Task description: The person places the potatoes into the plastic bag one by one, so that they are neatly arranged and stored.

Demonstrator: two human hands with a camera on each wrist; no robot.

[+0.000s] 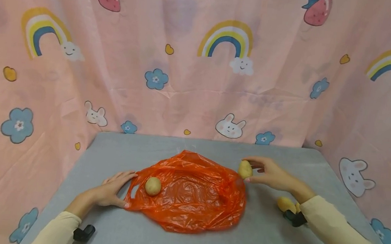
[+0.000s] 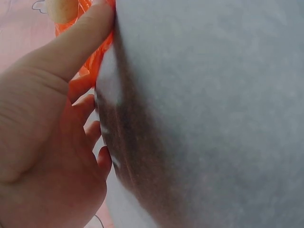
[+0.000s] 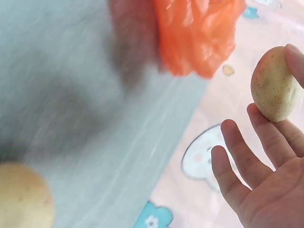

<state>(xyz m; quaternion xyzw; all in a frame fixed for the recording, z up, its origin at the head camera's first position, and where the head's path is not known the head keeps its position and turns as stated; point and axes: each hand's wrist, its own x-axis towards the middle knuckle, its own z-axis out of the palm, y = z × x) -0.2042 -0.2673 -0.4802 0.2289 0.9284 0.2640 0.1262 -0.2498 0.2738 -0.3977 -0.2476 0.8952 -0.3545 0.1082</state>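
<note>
An orange plastic bag (image 1: 189, 193) lies spread on the grey table, its handle loop toward the left. One round potato (image 1: 153, 186) sits on the bag beside that loop. My left hand (image 1: 114, 190) rests at the bag's left edge, thumb and fingers spread apart and touching the plastic; in the left wrist view the thumb (image 2: 90, 33) lies along the edge. Just above the bag's right end, my right hand (image 1: 269, 174) pinches a yellowish potato (image 3: 273, 84) between thumb and fingers. Its other fingers extend free of it in the right wrist view.
More potatoes (image 1: 286, 204) lie on the table to the right, partly hidden by the right sleeve and a black wrist mount (image 1: 295, 218). A pink printed curtain (image 1: 183, 97) hangs behind and along both sides of the grey table (image 1: 116, 150).
</note>
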